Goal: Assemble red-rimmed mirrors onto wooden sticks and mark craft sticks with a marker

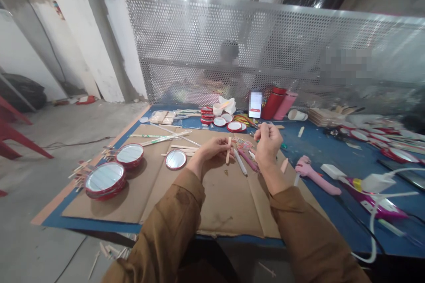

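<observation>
My left hand [212, 148] rests on a brown cardboard sheet [149, 190] and pinches a flat wooden stick [228, 149] that stands almost upright. My right hand [268, 142] is raised just to the right, fingers curled closed on something small I cannot make out. Between and below the hands lie a white pen-like stick [240, 162], a pink stick [247, 159] and a small heap of coloured bits [244, 143]. A small round red-rimmed mirror [175, 159] lies left of my left hand.
Two larger red-rimmed mirrors [105, 180] [129, 154] sit at the left edge, wooden sticks [166, 138] behind them. More mirrors [221, 120], a phone [255, 104] and red and pink bottles [278, 102] stand at the back. Pink glue guns [315, 176] and white cables [378, 212] lie right. A perforated metal screen [265, 44] borders the table.
</observation>
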Motion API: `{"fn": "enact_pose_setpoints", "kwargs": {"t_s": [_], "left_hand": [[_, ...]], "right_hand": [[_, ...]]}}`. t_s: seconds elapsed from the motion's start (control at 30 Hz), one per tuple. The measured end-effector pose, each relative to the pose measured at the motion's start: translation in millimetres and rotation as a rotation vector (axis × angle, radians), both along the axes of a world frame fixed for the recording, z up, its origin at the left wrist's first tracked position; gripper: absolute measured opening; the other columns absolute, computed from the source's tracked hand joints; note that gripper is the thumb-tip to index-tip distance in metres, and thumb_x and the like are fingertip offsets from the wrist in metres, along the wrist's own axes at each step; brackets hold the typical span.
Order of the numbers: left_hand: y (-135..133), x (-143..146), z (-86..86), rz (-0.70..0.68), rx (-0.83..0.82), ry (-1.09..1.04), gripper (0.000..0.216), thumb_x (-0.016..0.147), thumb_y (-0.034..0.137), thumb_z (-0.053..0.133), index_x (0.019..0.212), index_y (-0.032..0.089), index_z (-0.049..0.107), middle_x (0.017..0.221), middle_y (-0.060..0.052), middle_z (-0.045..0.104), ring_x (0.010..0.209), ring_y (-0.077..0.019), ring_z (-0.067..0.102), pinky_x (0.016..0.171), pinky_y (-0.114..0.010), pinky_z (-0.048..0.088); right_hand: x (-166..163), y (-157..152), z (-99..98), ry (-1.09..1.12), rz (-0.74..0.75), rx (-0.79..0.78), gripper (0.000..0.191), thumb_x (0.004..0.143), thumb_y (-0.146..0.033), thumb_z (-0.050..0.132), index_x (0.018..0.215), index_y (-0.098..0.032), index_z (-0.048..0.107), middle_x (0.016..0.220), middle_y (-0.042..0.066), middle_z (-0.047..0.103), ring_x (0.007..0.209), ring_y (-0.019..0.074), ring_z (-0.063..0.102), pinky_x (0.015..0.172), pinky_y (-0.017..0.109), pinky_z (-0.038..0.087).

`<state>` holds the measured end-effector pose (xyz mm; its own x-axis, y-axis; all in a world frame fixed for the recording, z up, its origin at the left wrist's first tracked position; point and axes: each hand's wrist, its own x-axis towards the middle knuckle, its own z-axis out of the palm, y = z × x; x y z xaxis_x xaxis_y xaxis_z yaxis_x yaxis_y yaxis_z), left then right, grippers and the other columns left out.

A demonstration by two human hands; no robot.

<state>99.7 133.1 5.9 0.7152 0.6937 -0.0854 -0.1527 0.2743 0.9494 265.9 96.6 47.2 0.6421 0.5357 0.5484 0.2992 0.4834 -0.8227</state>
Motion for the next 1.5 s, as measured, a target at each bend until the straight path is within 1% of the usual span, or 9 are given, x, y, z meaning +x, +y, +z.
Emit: {"fn": "enact_pose_setpoints", "kwargs": {"t_s": [0.13, 0.23, 0.5, 0.73, 0.83, 1.0, 1.2, 1.33, 1.5], "left_hand": [[4.1, 3.1, -1.1, -0.057, 0.005, 0.092, 0.019, 0.081, 0.017, 0.075, 0.092, 0.012, 0.061, 0.077, -0.009, 0.071, 0.066, -0.016, 0.071, 0.068, -0.029, 0.058], [4.9, 3.8, -2.4, -0.076, -0.002, 0.082, 0.023, 0.076, 0.014, 0.078, 0.091, 0.013, 0.061, 0.078, -0.008, 0.071, 0.067, -0.0161, 0.071, 0.069, -0.029, 0.058], [8.3, 1.0, -8.5, -0.154, -0.015, 0.039, 0.046, 0.066, 0.02, 0.089, 0.101, 0.015, 0.06, 0.085, -0.008, 0.072, 0.076, -0.0175, 0.072, 0.075, -0.031, 0.057], [7.6, 2.4, -5.2, -0.194, 0.058, 0.12, 0.03, 0.077, 0.022, 0.08, 0.096, 0.015, 0.058, 0.079, -0.006, 0.071, 0.072, -0.0161, 0.072, 0.071, -0.028, 0.057], [5.1, 4.6, -3.0, -0.193, 0.057, 0.144, 0.024, 0.083, 0.025, 0.075, 0.096, 0.016, 0.056, 0.079, -0.006, 0.071, 0.072, -0.0162, 0.072, 0.071, -0.029, 0.057], [2.9, 5.9, -1.5, -0.18, 0.045, 0.177, 0.018, 0.088, 0.023, 0.069, 0.1, 0.016, 0.058, 0.077, -0.006, 0.07, 0.07, -0.015, 0.071, 0.071, -0.028, 0.056], [3.7, 3.7, -1.1, -0.179, 0.037, 0.133, 0.03, 0.076, 0.022, 0.082, 0.097, 0.015, 0.063, 0.081, -0.006, 0.07, 0.075, -0.0156, 0.07, 0.072, -0.027, 0.054], [3.5, 3.6, 0.9, -0.168, 0.043, 0.133, 0.034, 0.07, 0.024, 0.087, 0.096, 0.014, 0.067, 0.085, -0.005, 0.07, 0.074, -0.0143, 0.068, 0.069, -0.025, 0.053], [2.6, 4.6, 3.6, -0.156, 0.035, 0.145, 0.034, 0.068, 0.024, 0.088, 0.093, 0.014, 0.067, 0.082, -0.003, 0.069, 0.07, -0.0123, 0.066, 0.066, -0.023, 0.052]], "right_hand": [[6.4, 1.5, -4.0, 0.103, 0.069, -0.032, 0.034, 0.079, -0.052, 0.065, 0.071, -0.02, 0.058, 0.047, -0.009, 0.047, 0.042, 0.0081, 0.041, 0.044, 0.021, 0.032], [8.8, 2.3, -5.0, 0.151, 0.089, -0.059, 0.036, 0.074, -0.054, 0.068, 0.069, -0.021, 0.056, 0.045, -0.01, 0.046, 0.041, 0.0079, 0.041, 0.042, 0.021, 0.031], [11.1, -0.8, -1.9, 0.197, 0.138, -0.073, 0.036, 0.07, -0.054, 0.071, 0.068, -0.02, 0.057, 0.043, -0.01, 0.046, 0.039, 0.0075, 0.039, 0.041, 0.02, 0.031], [15.3, -3.0, -12.9, -0.062, 0.181, -0.282, 0.032, 0.078, -0.049, 0.068, 0.068, -0.02, 0.061, 0.05, -0.006, 0.051, 0.044, 0.0093, 0.043, 0.042, 0.021, 0.033], [16.0, -1.6, -17.5, -0.1, 0.191, -0.311, 0.033, 0.079, -0.051, 0.068, 0.068, -0.021, 0.06, 0.05, -0.006, 0.05, 0.043, 0.0099, 0.042, 0.041, 0.022, 0.032], [16.0, -0.6, -17.1, -0.067, 0.192, -0.295, 0.039, 0.081, -0.056, 0.068, 0.067, -0.022, 0.056, 0.045, -0.008, 0.046, 0.04, 0.0095, 0.037, 0.038, 0.022, 0.029], [11.1, -2.8, -8.8, 0.113, 0.239, -0.208, 0.05, 0.079, -0.058, 0.071, 0.055, -0.023, 0.042, 0.041, -0.008, 0.041, 0.035, 0.0072, 0.034, 0.033, 0.02, 0.025], [12.2, -0.3, -6.0, 0.231, 0.238, -0.146, 0.051, 0.075, -0.056, 0.074, 0.052, -0.023, 0.042, 0.04, -0.01, 0.036, 0.035, 0.0058, 0.033, 0.033, 0.019, 0.026], [16.6, 4.3, -7.0, 0.307, 0.225, -0.112, 0.05, 0.072, -0.055, 0.075, 0.053, -0.022, 0.043, 0.041, -0.009, 0.038, 0.036, 0.0056, 0.034, 0.034, 0.019, 0.026]]}}
